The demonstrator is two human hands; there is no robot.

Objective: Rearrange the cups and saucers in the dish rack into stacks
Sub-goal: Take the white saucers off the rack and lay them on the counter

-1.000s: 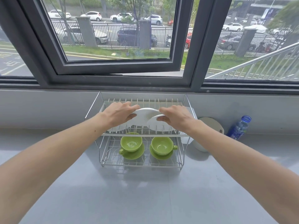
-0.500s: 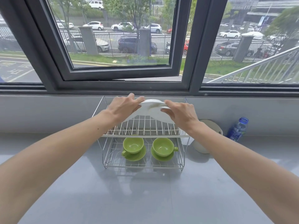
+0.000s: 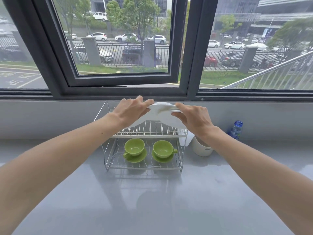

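Note:
A two-tier wire dish rack [image 3: 108, 164] stands on the grey counter under the window. On its lower tier sit two green cups, each on a green saucer: the left cup [image 3: 134, 147] and the right cup [image 3: 163, 148]. Above the upper tier, both hands hold white plates [image 3: 159, 112] that overlap. My left hand [image 3: 131, 110] grips their left side. My right hand [image 3: 193, 117] grips their right side. How many plates there are I cannot tell. The upper tier's prongs below them are bare.
A white container [image 3: 202, 148] stands right of the rack, a blue-capped water bottle [image 3: 235, 130] further right against the wall. The window frame [image 3: 122, 82] and sill run close above the rack. Grey counter [image 3: 152, 200] stretches in front.
Both hands have lifted the white plates up out of the upper tier's prongs and brought them together. The green cups and saucers have not moved.

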